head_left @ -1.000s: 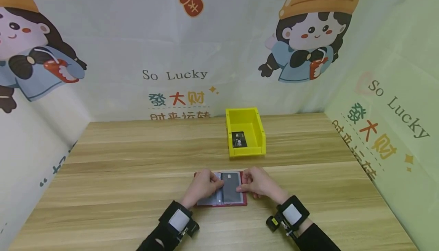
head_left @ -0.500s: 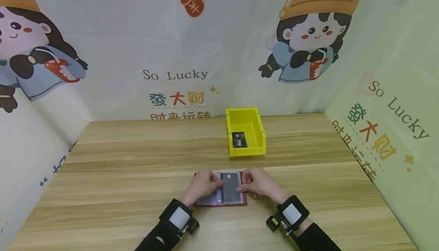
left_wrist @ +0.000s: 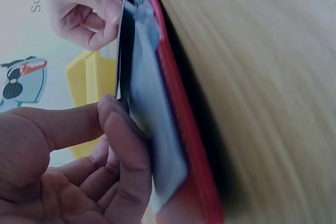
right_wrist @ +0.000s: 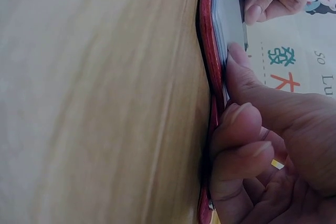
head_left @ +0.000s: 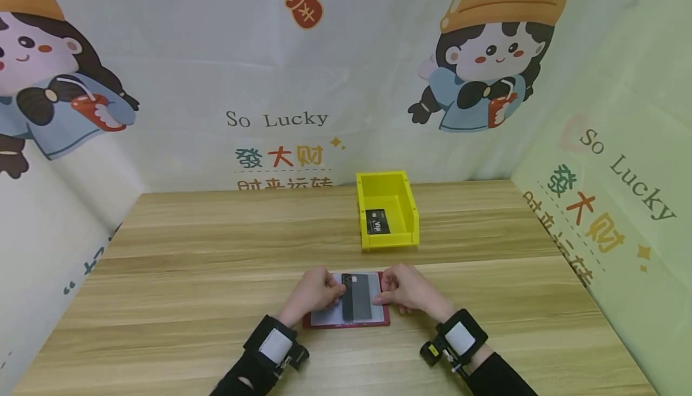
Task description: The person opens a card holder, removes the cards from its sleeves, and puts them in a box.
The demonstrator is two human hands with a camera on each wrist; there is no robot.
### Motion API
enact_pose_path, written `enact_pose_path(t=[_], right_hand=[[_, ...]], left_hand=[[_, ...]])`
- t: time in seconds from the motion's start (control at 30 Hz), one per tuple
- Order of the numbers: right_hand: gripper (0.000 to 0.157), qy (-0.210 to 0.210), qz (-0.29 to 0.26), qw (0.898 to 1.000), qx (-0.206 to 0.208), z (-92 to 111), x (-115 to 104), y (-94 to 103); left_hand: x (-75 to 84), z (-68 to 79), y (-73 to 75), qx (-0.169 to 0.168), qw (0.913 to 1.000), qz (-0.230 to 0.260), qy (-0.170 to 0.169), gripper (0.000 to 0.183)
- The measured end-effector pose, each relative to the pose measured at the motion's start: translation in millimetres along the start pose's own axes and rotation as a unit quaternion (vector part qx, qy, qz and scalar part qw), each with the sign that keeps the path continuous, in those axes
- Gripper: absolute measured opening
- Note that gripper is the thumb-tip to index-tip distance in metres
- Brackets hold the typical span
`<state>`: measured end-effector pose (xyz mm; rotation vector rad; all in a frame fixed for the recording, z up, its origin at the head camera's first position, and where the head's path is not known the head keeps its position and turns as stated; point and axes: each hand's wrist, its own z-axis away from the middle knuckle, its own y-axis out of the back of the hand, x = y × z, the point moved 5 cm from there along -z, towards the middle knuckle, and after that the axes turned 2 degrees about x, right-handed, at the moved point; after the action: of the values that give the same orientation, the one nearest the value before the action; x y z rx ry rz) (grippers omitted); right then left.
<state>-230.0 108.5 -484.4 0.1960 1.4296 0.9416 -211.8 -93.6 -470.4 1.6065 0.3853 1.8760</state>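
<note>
A red card holder [head_left: 385, 316] with clear plastic sleeves [head_left: 327, 318] lies open on the table in the head view. My left hand [head_left: 315, 292] pinches the left edge of a black card [head_left: 357, 304] between thumb and fingers. A darker strip of that card sticks out of its sleeve on the left, while the rest shows greyer through the plastic. At the holder's right edge, my right hand [head_left: 408, 289] grips the cover and sleeves, thumb on top, as the right wrist view shows. The left wrist view shows the card [left_wrist: 124, 61] raised slightly off the sleeves beneath.
A yellow bin [head_left: 390, 241] stands behind the holder, with a black card marked VIP [head_left: 377, 222] lying inside at its left. The wooden table [head_left: 216, 252] reaches back to a printed cloth backdrop [head_left: 367, 71], which also covers both sides.
My left hand has moved a little left, drawing the black card partway out of its sleeve. The right hand has kept its place on the holder.
</note>
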Motion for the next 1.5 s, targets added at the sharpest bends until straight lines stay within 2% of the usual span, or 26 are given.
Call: enact_pose_path(t=[0.17, 0.5, 0.77, 0.93, 1.13, 1.3, 1.5], right_hand=[[0.031, -0.001, -0.001, 1.0, 0.003, 1.3, -0.1, 0.4], [0.03, -0.003, -0.004, 1.0, 0.001, 1.3, 1.0, 0.0], [0.027, -0.004, -0.006, 1.0, -0.005, 0.9, 1.2, -0.7], [0.026, 0.007, 0.0, 1.0, -0.017, 1.8, -0.3, -0.2], [0.021, 0.052, -0.005, 0.998, -0.027, 0.4, -7.7, -1.0], [0.034, 0.086, -0.048, 0.994, -0.041, -2.3, -17.8, -9.0], [0.045, 0.062, -0.097, 0.992, -0.053, -2.8, -22.7, -20.9]], left_hand=[[-5.9, 1.7, 5.7, -0.013, 0.9989, 0.045, -0.002, 0.021], [-13.1, 5.8, 12.3, -0.063, 0.9916, 0.111, -0.023, 0.02], [-15.7, 11.3, 18.2, -0.067, 0.9878, 0.135, -0.039, 0.02], [-20.4, 13.3, 21.9, -0.063, 0.987, 0.14, -0.047, 0.022], [-20.7, 14.9, 24.4, -0.063, 0.9862, 0.14, -0.062, 0.022], [-16.2, 14.9, 21.0, -0.063, 0.985, 0.144, -0.07, 0.022], [-10.8, 13.0, 15.8, -0.046, 0.9876, 0.126, -0.082, 0.023]])
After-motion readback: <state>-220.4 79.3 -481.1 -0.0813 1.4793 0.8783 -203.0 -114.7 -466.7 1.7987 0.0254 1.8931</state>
